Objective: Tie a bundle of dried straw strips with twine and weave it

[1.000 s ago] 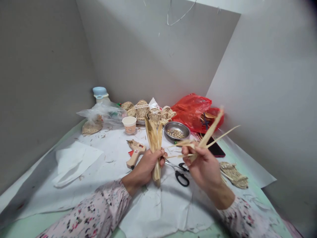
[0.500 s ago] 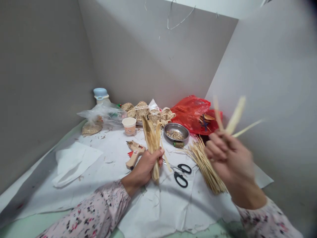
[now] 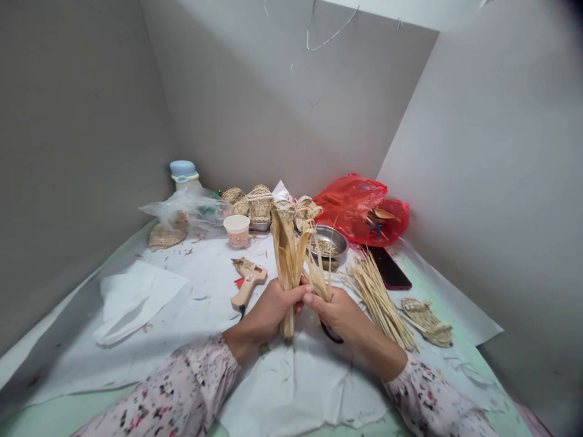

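My left hand (image 3: 276, 303) is closed around an upright bundle of dried straw-coloured husks (image 3: 286, 258). Close beside it, my right hand (image 3: 339, 309) grips several thin strips of the same husk (image 3: 322, 276), its thumb touching or almost touching the left fingers. Behind my right hand the scissors (image 3: 331, 334) are mostly hidden, with a bit of black handle showing. A pile of cut strips (image 3: 380, 300) lies to the right of that hand. A beige glue gun (image 3: 249, 281) rests left of the bundle.
At the back stand a paper cup (image 3: 237, 232), woven straw pieces (image 3: 260, 205), a metal bowl (image 3: 334, 237) of scraps and a red plastic bag (image 3: 350, 200). A dark phone (image 3: 390, 270) and a small woven piece (image 3: 427, 321) lie at right. Grey walls (image 3: 273, 109) enclose the table.
My right hand has come down and left from its raised spot at the right to meet my left hand, bringing strips with it. The phone and small woven piece now show.
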The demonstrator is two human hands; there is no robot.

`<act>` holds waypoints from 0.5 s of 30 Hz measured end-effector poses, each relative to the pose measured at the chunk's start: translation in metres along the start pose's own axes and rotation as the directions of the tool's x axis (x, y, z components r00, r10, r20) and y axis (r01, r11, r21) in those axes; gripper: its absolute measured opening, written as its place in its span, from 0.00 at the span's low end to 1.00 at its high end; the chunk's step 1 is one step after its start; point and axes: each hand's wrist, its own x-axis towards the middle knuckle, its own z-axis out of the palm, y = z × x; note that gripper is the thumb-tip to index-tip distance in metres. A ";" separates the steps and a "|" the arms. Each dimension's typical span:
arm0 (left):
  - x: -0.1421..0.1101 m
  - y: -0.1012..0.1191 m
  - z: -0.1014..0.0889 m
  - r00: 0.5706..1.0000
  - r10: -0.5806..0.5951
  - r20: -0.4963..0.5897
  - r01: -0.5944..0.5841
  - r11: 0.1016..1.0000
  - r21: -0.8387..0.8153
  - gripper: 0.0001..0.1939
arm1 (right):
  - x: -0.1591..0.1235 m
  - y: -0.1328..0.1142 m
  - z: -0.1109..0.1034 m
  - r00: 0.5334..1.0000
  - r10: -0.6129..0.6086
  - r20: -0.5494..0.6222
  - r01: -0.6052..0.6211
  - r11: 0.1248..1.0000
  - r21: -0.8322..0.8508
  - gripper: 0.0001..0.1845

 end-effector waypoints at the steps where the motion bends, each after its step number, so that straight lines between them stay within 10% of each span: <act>1: 0.000 0.000 0.000 1.000 0.000 0.002 0.000 1.000 -0.008 0.10 | 0.000 0.000 0.000 1.000 -0.017 -0.004 0.017 1.000 -0.016 0.17; 15: -0.004 0.008 0.001 0.999 -0.044 -0.004 0.043 0.991 -0.123 0.13 | 0.007 0.018 0.003 0.936 0.029 -0.351 0.146 0.874 0.463 0.16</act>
